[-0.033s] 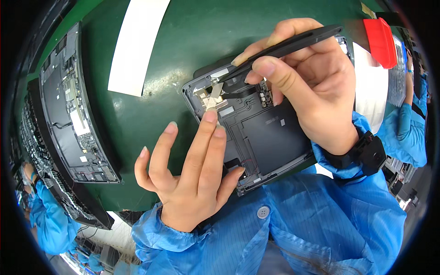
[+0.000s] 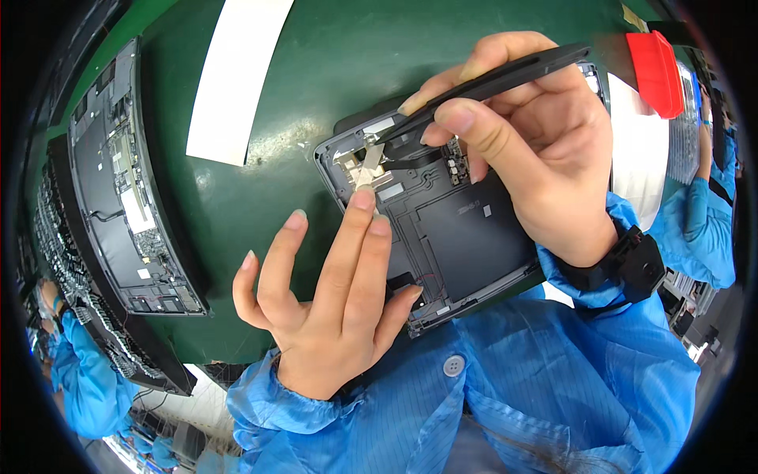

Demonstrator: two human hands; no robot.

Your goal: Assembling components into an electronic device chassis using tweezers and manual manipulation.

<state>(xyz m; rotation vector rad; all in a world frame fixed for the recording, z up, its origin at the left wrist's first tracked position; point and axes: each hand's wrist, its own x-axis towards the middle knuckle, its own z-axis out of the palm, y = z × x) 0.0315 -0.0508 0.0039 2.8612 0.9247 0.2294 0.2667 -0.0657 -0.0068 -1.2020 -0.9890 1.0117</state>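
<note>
An open dark grey rectangular device housing with rounded corners lies tilted on a dark green work surface, in front of a person in a blue striped smock. Over the housing's right part is the right hand, closed in a narrow pinch around a pair of slim black tweezers. The tweezers slant down to the housing's upper left corner, where their points meet the upper end of a short, flat, pale silvery strip; whether the points grip that strip or only touch it, I cannot tell. The strip lies across gold-coloured parts in the same corner of the housing.

The left hand comes in at the housing's lower left edge, palm down, fingers spread wide and grasping nothing. Its middle fingertip rests on the strip's lower end, the index finger just beside it.

Well to the left of the housing lies a second opened dark grey device with exposed circuit boards. Beyond the housing's upper left corner is a long white paper strip; past its upper right corner sits a bright red plastic piece
</note>
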